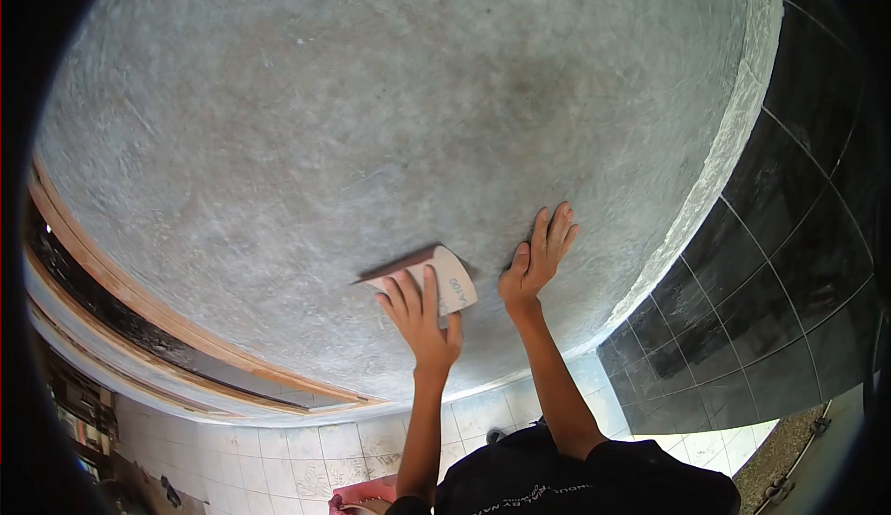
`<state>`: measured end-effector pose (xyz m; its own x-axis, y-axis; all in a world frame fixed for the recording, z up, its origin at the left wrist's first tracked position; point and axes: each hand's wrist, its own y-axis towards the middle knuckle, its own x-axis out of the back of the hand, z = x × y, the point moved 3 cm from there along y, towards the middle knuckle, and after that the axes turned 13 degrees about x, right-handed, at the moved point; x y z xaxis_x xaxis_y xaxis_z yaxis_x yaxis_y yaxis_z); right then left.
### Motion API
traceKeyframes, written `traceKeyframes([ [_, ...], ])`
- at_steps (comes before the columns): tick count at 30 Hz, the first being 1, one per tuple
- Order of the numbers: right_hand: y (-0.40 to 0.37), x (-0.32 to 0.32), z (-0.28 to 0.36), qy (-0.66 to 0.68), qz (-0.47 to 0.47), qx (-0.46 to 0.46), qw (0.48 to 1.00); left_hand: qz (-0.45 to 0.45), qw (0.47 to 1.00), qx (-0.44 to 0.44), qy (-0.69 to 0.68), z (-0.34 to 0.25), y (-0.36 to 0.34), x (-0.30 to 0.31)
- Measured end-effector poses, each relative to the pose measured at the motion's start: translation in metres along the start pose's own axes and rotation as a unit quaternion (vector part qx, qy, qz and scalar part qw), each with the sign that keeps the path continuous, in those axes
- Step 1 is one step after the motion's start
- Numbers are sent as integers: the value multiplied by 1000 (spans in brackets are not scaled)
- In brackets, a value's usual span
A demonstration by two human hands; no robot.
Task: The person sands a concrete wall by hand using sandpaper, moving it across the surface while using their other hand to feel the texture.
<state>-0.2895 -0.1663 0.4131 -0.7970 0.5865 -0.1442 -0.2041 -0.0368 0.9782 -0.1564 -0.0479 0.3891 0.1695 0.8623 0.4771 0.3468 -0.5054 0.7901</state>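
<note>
Grip of the left hand [419, 315]: half-closed over one folded sheet of sandpaper [452, 281], fingers across its lower edge and thumb at its side, holding it pressed against the grey plastered wall [371, 116]. Printing on the paper's back is too small to read, and the part under the fingers is hidden. The right hand [538, 260] grasps nothing. It lies released and flat on the wall just beside the sheet, fingers spread. Two hands, one sheet. Both arms run down to a black shirt [575, 478], cut off by the lower edge. Black tiles [789, 237] adjoin the wall at right.
</note>
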Motion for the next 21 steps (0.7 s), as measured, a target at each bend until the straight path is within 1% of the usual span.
traceKeyframes([
  [1,1,0,0,-3,-1,0,1000,1,1000,-2,-2,-1,-6,-7],
  [3,1,2,2,-9,29,-8,1000,23,1000,3,-3,-6,-12,-14],
  [4,2,5,4,-11,32,-8,999,14,1000,-14,-1,-6,-6,-14],
  [5,5,9,6,0,57,-28,998,8,1000,-29,-1,-14,6,-9],
  [6,9,12,9,10,81,-48,995,20,999,-29,-9,-23,18,-4],
  [7,17,16,18,7,81,-48,996,31,999,-30,-18,-32,29,2],
  [8,26,22,27,88,40,-88,991,31,999,-32,-20,-41,41,6],
  [9,32,27,33,168,-1,-128,977,52,997,-57,-11,-53,50,8],
  [10,37,34,37,165,-2,-129,978,74,994,-82,-1,-63,58,10],
  [11,42,42,43,141,12,-47,989,77,994,-83,-3,-71,67,15],
  [12,44,46,49,118,28,36,992,104,987,-125,-2,-80,76,17],
  [13,43,44,48,116,31,34,992,132,977,-165,-3,-86,80,16],
  [15,37,25,43,143,134,51,979,151,973,-174,-2,-76,79,15],
  [16,29,14,33,142,155,32,977,167,970,-175,-1,-69,77,18],
  [17,21,12,28,139,152,33,978,178,967,-179,2,-61,79,20],
  [18,19,9,26,99,164,72,979,174,967,-186,1,-52,78,22],
  [19,19,6,23,58,178,110,976,134,976,-173,20,-41,72,26],
  [20,19,3,17,54,174,111,977,97,982,-159,38,-30,66,30],
  [21,19,2,12,3,161,142,977,100,981,-164,36,-21,62,31],
])
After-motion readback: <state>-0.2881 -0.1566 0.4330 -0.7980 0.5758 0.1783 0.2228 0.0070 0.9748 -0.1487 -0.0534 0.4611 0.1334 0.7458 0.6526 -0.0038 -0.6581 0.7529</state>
